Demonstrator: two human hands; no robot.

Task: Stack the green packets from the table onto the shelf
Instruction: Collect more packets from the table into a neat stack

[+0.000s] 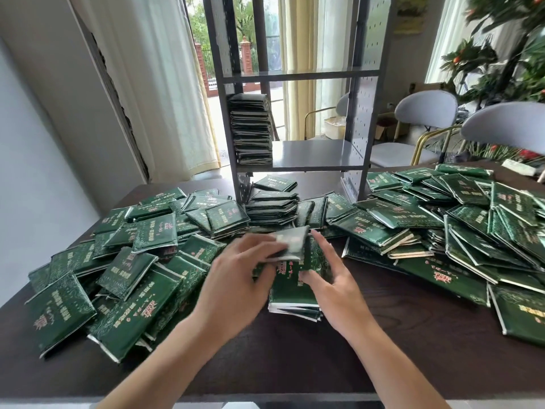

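Dark tabletop [295,358] lies closest to us, bare along its near edge and buried farther back under loose green packets [442,231] that spread from left to right. At its far side stands our grey metal shelf [312,152], its perforated side panels resting on the table; a tall stack of packets [252,128] already fills the left end of its middle board, so we judge the job well begun but far from finished.

Just in front of us sits a small pile of packets [295,290] that we appear to be squaring up, probably so several can go to the shelf together. Our left hand [239,278] holds a blurred packet [292,240] above that pile, fingers curled over its near edge. Our right hand [333,278] steadies the pile from the side, thumb and fingers loosely closed on the top packet.

Each packet is flat and rectangular, glossy dark green with gold lettering, a red emblem and silvery crimped ends.
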